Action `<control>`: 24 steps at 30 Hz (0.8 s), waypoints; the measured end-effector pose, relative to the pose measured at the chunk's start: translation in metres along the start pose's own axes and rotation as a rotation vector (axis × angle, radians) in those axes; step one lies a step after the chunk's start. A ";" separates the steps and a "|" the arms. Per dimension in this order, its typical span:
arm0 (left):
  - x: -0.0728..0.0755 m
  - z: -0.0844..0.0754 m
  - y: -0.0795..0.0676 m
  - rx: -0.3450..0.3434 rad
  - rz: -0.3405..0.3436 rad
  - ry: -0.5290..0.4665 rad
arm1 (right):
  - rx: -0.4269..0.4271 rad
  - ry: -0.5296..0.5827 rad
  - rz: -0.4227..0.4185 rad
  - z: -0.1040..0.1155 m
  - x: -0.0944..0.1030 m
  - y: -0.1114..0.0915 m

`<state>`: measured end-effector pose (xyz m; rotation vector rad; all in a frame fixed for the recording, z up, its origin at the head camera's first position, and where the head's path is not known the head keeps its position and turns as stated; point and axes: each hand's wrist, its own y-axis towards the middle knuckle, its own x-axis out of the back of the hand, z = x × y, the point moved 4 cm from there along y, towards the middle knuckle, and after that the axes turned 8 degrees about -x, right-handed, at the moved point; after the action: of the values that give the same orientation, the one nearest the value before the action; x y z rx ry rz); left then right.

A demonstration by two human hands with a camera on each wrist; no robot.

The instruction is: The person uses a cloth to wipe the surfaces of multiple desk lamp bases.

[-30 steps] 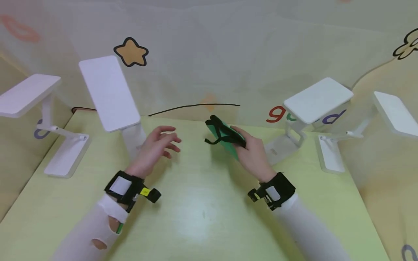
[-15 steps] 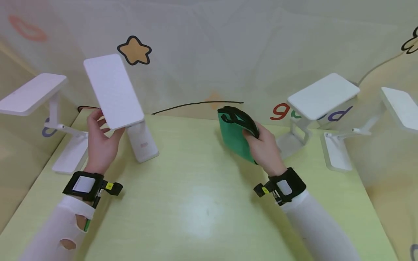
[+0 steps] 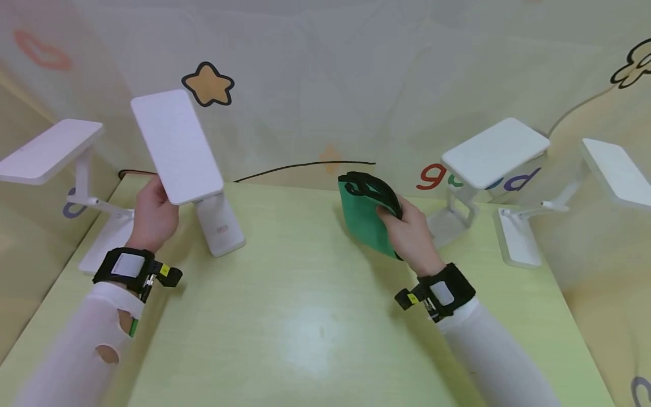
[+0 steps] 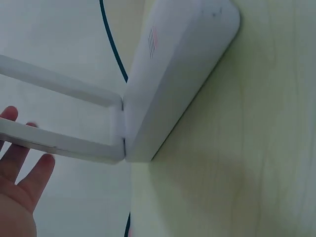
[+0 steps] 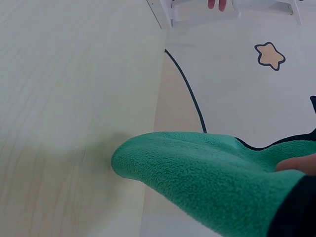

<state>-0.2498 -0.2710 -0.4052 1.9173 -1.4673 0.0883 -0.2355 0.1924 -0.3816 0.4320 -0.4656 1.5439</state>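
White stand gripped on the left, green cloth held on the right

One arm of the white stand [image 3: 177,147] is gripped by the left hand [image 3: 154,217], its fingers and thumb set on either side of the strut, as shown from the left wrist; from the head, the fingertips are hidden by the tilted panel. The green cloth [image 3: 367,220], edged in black, is held above the table by the right hand [image 3: 413,234], thumb on the near side and fingers mostly covered.

The base of the far-left stand [image 3: 53,150] is partly blocked from sight by the left hand. Just beyond the right hand, the base of the right stand [image 3: 495,152] is partly covered; the far-right stand [image 3: 617,169] is set near the table's right edge. A black band with a small camera is worn on each wrist, over white sleeves.

The pale table [image 3: 305,294] is marked by a glare patch. It is backed by a light backdrop [image 3: 346,85], printed with an orange star [image 3: 208,83] and coloured letters.
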 end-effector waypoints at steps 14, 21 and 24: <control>-0.061 -0.024 0.019 -0.115 0.148 0.014 | -0.055 0.134 -0.036 -0.004 0.007 0.008; -0.123 -0.061 0.023 -0.166 0.297 -0.154 | -0.004 0.180 -0.081 0.000 0.010 0.008; -0.142 -0.073 0.025 -0.220 0.347 -0.148 | 0.000 0.171 -0.097 -0.002 0.012 0.008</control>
<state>-0.2962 -0.1162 -0.4026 1.5079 -1.8173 -0.0557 -0.2434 0.2030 -0.3771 0.3144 -0.3075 1.4724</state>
